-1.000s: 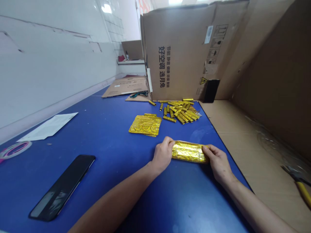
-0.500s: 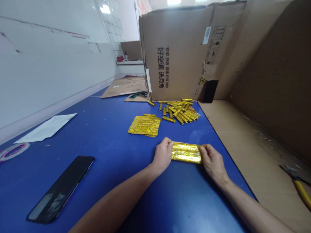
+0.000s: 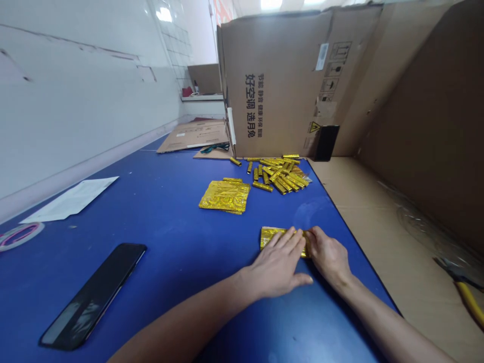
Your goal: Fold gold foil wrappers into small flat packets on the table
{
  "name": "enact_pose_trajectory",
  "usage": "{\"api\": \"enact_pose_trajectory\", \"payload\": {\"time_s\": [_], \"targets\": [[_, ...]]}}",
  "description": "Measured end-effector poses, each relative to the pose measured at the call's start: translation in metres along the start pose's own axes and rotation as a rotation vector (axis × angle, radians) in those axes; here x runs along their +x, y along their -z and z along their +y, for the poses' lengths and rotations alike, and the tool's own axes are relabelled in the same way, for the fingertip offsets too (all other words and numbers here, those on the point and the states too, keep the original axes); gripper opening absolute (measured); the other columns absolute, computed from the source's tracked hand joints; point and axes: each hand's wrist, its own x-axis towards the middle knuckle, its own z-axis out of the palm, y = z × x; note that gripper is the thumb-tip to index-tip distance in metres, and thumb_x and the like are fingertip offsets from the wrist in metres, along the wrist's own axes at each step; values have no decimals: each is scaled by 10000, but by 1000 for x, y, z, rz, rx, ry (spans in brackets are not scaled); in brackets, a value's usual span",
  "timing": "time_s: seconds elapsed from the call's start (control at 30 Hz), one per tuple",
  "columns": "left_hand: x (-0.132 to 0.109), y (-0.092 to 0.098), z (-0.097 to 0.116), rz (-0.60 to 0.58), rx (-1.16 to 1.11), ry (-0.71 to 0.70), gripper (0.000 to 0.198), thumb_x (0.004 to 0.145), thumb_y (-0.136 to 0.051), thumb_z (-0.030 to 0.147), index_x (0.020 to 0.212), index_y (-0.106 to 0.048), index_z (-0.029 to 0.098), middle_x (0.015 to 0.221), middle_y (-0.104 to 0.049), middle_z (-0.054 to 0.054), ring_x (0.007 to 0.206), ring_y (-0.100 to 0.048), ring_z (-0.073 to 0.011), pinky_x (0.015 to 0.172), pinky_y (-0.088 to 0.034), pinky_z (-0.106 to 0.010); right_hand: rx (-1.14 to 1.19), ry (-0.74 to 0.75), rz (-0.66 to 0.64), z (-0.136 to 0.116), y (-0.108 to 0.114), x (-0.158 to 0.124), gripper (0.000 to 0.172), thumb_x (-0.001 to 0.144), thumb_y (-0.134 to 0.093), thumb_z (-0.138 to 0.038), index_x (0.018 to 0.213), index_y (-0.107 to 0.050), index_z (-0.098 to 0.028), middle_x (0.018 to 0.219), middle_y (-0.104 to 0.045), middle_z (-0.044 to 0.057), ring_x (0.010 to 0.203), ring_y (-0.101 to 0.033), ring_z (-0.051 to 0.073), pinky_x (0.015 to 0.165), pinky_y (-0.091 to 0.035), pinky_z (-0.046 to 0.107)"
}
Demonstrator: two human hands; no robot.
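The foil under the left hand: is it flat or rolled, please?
Flat where visible: the foil shows its broad face; the left hand hides part.

Bare forearms (image 3: 200,315) tapering to bare wrists (image 3: 247,282), slim-fingered left grip (image 3: 278,267), bare right grip (image 3: 329,258)

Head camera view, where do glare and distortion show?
In the head view, soft sheen on the smooth blue tabletop below the bare left hand; same head view, pale reflections on the flat black rectangular phone, which wide-angle stretching seems to lengthen.

Foil sheet (image 3: 266,236) — mottled gold; table (image 3: 177,229) — deep blue.
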Motion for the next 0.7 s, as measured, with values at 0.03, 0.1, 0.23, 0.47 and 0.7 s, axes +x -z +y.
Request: {"api": "enact_pose_trajectory", "payload": {"time_s": [0.03, 0.1, 0.23, 0.47, 0.7], "targets": [[0, -2, 0, -52, 17, -4, 756, 791, -350, 583, 1322, -195, 67, 1399, -166, -135, 1293, -40, -242, 1036, -125, -402, -20, 0, -8, -1, 1, 0, 217, 864, -326, -287, 855, -527, -207, 640, -643, 38, 556, -579, 161, 460, -242, 226], [-1, -6, -1, -119, 48, 1, 859, 746, -309, 669, 1338, -136, 71, 1408, -113, -136, 1291, 23, -256, 1032, -88, -441, -57, -2, -22, -2, 2, 0, 224, 866, -317, -292, 869, -526, -210, 645, -651, 43, 572, -594, 171, 460, -248, 229], [-1, -9, -5, -167, 83, 4, 902, 717, -264, 714, 1345, -109, 85, 1410, -104, -134, 1286, 69, -262, 1017, -35, -489, -122, -1, -51, -3, 3, -1, 247, 872, -287, -292, 872, -520, -211, 654, -661, 53, 589, -616, 197, 452, -252, 239], [-1, -10, -5, -199, 71, 20, 906, 708, -224, 732, 1350, -101, 104, 1413, -90, -126, 1283, 74, -277, 1001, -38, -519, -203, 24, -102, -5, 3, -2, 229, 868, -280, -274, 895, -495, -202, 655, -661, 61, 586, -626, 209, 436, -269, 240], [-1, -7, -5, -213, 36, 18, 888, 711, -238, 727, 1351, -114, 124, 1412, -100, -124, 1282, 56, -298, 997, -25, -525, -225, 40, -130, -5, 2, -3, 212, 859, -295, -264, 953, -474, -200, 671, -663, 51, 595, -629, 204, 447, -304, 241]]}}
